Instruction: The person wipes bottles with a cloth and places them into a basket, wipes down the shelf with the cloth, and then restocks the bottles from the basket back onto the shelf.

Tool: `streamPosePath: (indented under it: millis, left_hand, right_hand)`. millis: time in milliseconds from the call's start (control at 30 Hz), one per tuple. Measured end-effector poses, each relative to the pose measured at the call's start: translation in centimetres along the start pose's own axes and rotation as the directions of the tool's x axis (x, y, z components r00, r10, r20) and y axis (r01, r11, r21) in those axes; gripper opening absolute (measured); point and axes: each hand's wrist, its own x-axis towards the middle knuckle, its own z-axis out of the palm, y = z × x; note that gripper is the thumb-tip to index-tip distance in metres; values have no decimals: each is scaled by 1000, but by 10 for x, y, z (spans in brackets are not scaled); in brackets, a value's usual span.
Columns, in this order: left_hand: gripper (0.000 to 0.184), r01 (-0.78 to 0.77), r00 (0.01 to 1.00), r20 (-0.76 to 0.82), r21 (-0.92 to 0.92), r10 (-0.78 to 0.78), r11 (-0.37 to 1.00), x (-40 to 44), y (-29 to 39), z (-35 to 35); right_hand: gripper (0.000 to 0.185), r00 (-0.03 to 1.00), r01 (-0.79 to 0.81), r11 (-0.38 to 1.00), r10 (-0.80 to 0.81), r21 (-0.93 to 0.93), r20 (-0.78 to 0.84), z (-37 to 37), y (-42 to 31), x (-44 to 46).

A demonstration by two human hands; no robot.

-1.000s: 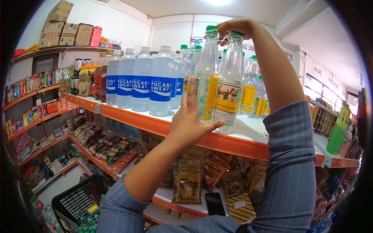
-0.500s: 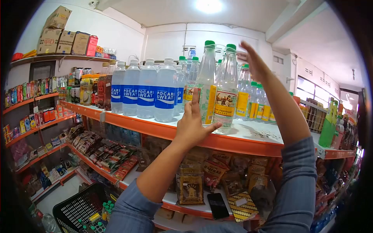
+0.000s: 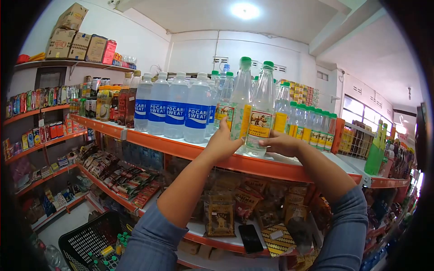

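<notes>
Two tall clear bottles with green caps stand side by side at the front of the upper shelf. My left hand (image 3: 221, 142) is closed around the lower side of the left bottle (image 3: 241, 92), its thumb across the front. Against the low part of the right bottle (image 3: 262, 101), which has a rhino picture on its label, my right hand (image 3: 285, 144) is curled with the thumb in front. Its other fingers are partly hidden behind the glass. Blue-labelled Pocari Sweat bottles (image 3: 195, 113) stand left of my left hand.
Small green-capped bottles (image 3: 320, 128) line the shelf (image 3: 181, 151) to the right. Below are snack packets (image 3: 219, 214), a black phone (image 3: 251, 238) and a yellow-black patterned box (image 3: 281, 239). A black basket (image 3: 86, 239) holding small bottles sits at the lower left.
My right hand has come down from beside the bottle caps to the base of the right bottle. My left thumb has drawn in against the left bottle. The row of small bottles shows more fully.
</notes>
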Motion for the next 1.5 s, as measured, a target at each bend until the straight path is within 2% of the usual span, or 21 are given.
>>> streamPosePath:
  millis: [67, 133, 233, 300, 433, 500, 533, 600, 733, 1067, 1133, 1200, 1367, 1433, 1500]
  left_hand:
    - [88, 21, 999, -24, -7, -21, 1000, 2, -5, 1]
    - [87, 43, 998, -52, -16, -44, 999, 3, -5, 0]
    - [89, 67, 996, -63, 15, -66, 998, 3, -7, 0]
    - [91, 45, 983, -179, 94, -27, 995, 2, -6, 4]
    - [94, -50, 981, -188, 38, 56, 998, -4, 2, 4]
    - [92, -6, 971, -222, 326, 83, 945, -5, 2, 10]
    - [92, -6, 972, -219, 324, 81, 946, -6, 1, 12]
    - [92, -62, 946, -265, 421, 188, 905, -7, -1, 15]
    - [90, -88, 936, -272, 436, 224, 896, -11, 0, 18]
    - [91, -89, 944, -255, 407, 207, 909, -11, 1, 16]
    - [91, -89, 942, -263, 401, 207, 912, -12, 6, 13]
    - [94, 3, 976, -205, 329, 69, 944, -10, 11, 9]
    - [98, 68, 987, -158, 307, -20, 949, -2, 7, 6]
    - [100, 91, 990, -127, 289, -56, 953, 4, 3, 4]
    - [104, 180, 983, -77, 248, -166, 952, 10, 0, 3]
  right_hand:
    - [80, 999, -40, 999, 39, 21, 33, 3, -3, 4]
    - [73, 1000, -12, 1000, 12, 1, 16, 14, -13, 4]
    - [72, 999, -10, 1000, 10, -5, 32, 15, -12, 15]
    - [72, 999, -27, 1000, 28, -11, 25, 14, -7, 25]
    - [74, 997, -74, 997, 75, -37, 14, 21, -16, 27]
    - [72, 997, -72, 996, 72, -48, 1, 21, -16, 30]
    - [70, 998, -66, 996, 65, -60, -12, 21, -15, 31]
    - [70, 998, -56, 998, 56, -41, 6, 14, -9, 37]
    - [70, 992, -42, 999, 40, 9, 118, 1, -4, 47]
    - [69, 991, -35, 999, 30, 37, 131, -2, -4, 51]
    - [66, 993, -16, 1000, 17, -9, 117, -1, -4, 50]
    - [67, 997, 1, 1000, 2, -31, 76, 7, -4, 45]
    - [71, 999, 38, 992, -42, -119, -29, 19, -5, 38]
    - [72, 998, -33, 985, 22, -169, -67, 20, -7, 38]
    - [71, 994, -13, 975, -11, -220, -112, 22, -4, 41]
